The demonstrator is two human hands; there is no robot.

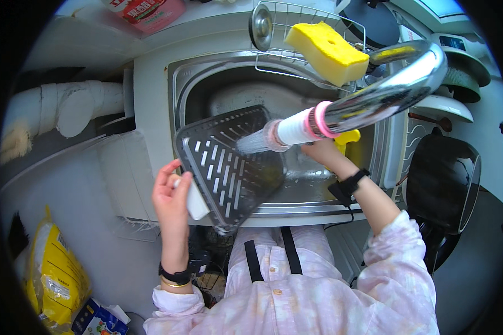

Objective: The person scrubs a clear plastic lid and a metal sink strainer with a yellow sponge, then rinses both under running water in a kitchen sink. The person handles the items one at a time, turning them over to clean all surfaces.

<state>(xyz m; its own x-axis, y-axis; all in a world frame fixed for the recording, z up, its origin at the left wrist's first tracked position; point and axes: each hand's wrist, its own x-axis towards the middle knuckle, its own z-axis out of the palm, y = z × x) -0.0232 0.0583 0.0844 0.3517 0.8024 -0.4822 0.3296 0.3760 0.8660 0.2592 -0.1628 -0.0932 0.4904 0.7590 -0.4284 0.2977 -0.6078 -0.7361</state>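
My left hand (174, 192) grips the white block-like handle (196, 200) of a dark slotted tray (230, 167), which is tilted over the stainless steel sink (306, 194). Water sprays onto the tray's slots from the white and pink nozzle (295, 129) of a chrome faucet (390, 92). Beyond the nozzle, my right hand (325, 153) reaches into the sink's right part, beside a yellow plastic object (348, 137). Its fingers are partly hidden by the nozzle, so its grip cannot be made out.
A wire basket (285, 21) at the sink's back edge holds a yellow sponge (329, 52), with a metal sink strainer (260, 27) at its left. Bowls (442, 108) and a black pan (442, 180) stand at the right. White pipes (67, 106) run at the left.
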